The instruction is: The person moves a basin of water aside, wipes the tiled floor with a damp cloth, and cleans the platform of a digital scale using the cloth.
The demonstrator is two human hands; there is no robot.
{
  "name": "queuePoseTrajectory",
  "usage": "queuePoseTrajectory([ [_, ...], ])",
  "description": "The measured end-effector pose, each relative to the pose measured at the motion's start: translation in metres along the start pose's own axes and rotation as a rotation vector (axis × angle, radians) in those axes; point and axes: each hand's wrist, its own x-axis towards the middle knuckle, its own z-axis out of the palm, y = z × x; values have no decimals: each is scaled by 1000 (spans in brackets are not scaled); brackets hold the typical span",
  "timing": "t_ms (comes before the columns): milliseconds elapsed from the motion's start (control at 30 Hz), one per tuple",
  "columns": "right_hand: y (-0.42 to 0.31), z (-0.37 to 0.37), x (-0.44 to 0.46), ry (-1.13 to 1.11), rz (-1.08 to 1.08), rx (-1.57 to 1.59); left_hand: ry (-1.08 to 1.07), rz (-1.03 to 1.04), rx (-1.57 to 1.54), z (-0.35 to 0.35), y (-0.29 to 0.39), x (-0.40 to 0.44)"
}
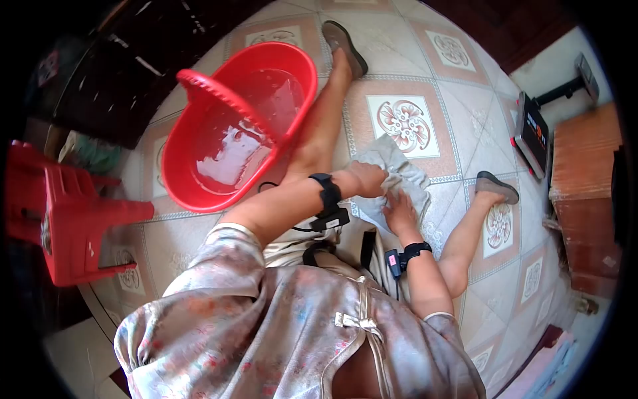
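A light grey cloth (407,178) lies crumpled on the tiled floor between my legs. My left hand (367,179) is closed on the cloth's left part, its fingers curled down into the folds. Just to the right and nearer to my body, my right hand (400,213) rests on the cloth with its fingers stretched out and slightly apart. Both wrists carry black straps with small devices. A red oval basket (174,156) with a raised handle stands to the left, holding water, beside my left leg.
Red plastic stools (66,219) stand at the far left, near a dark cabinet (109,80). On the right are a scale with a display (533,133) and a brown wooden box (585,199). Folded fabric (548,366) lies at the lower right. My feet rest on the patterned tiles.
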Motion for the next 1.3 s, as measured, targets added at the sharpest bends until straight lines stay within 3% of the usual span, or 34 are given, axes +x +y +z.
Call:
queuePoseTrajectory([
  [67, 13, -7, 26, -29, 2, 41, 147, 84, -109, -23, -9, -14],
  [100, -36, 24, -36, -69, -35, 101, 175, 51, -137, -11, -18, -105],
  [167, -36, 20, -24, 19, -97, 97, 400, 106, -165, -32, -34, -142],
  [233, -46, -10, -20, 41, -147, 187, 591, 57, -383, -44, -49, -177],
  [300, -52, -13, -20, 53, -184, 263, 773, 93, -789, -34, -71, -211],
  [400, -67, -20, -18, 180, -280, 292, 1025, -56, -841, -17, -91, -276],
  [500, -93, -35, -12, 234, -389, 301, 1382, -220, -879, 43, -164, -317],
  [567, -120, -57, -14, 237, -488, 324, 1631, -406, -683, 68, -180, -352],
  [667, -165, -90, -24, 248, -605, 375, 1806, -679, -967, 117, -195, -377],
  [733, -185, -94, -15, 290, -746, 410, 1716, -832, -1195, 143, -184, -372],
  [767, -192, -92, -13, 205, -717, 485, 1677, -903, -1332, 154, -178, -367],
  [833, -218, -92, -15, 49, -653, 633, 1525, -845, -1730, 159, -162, -364],
  [900, -233, -81, -9, -35, -628, 703, 1310, -508, -2191, 154, -153, -360],
  [967, -251, -79, -8, -91, -621, 774, 1180, -176, -2390, 147, -151, -353],
  [1067, -270, -87, -10, 43, -720, 686, 996, -91, -2441, 134, -135, -339],
  [1200, -286, -97, -1, 216, -876, 528, 948, 58, -2575, 128, -145, -315],
  [1300, -296, -106, -4, 178, -868, 454, 1018, -62, -2564, 125, -150, -305],
])
